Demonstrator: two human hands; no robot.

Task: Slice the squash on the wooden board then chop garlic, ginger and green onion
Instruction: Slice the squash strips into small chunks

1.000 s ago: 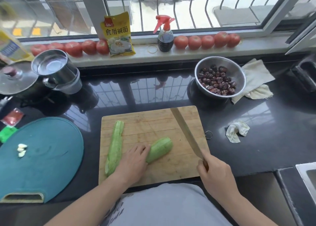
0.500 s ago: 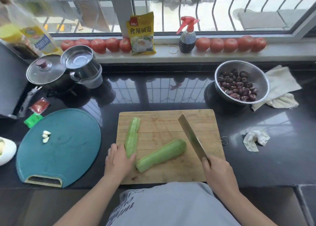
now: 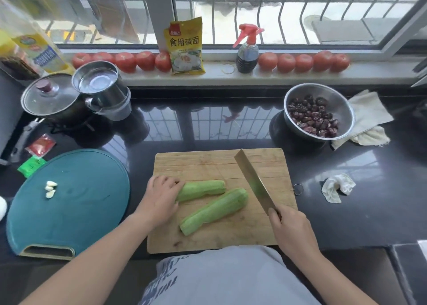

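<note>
Left hand (image 3: pixel 161 196) has turned one squash half (image 3: pixel 201 190) crosswise — grip clamped (right hand (image 3: pixel 291 226) still clamps the knife (image 3: pixel 254 182)).

Board's (image 3: pixel 208 163) far strip free; knife (image 3: pixel 254 182) slants across right.

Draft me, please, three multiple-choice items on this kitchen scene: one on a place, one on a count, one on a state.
1. Where do the garlic cloves lie?
A. teal board
B. wooden board
C. steel bowl

2. How many squash pieces are on the wooden board?
A. one
B. two
C. four

3. What is the right hand doing?
A. resting open
B. gripping the knife
C. holding a cloth

Answers: 1 A, the cloves sit at the teal board's left; 2 B, far piece and near piece; 3 B, its fingers wrap the handle.
</note>
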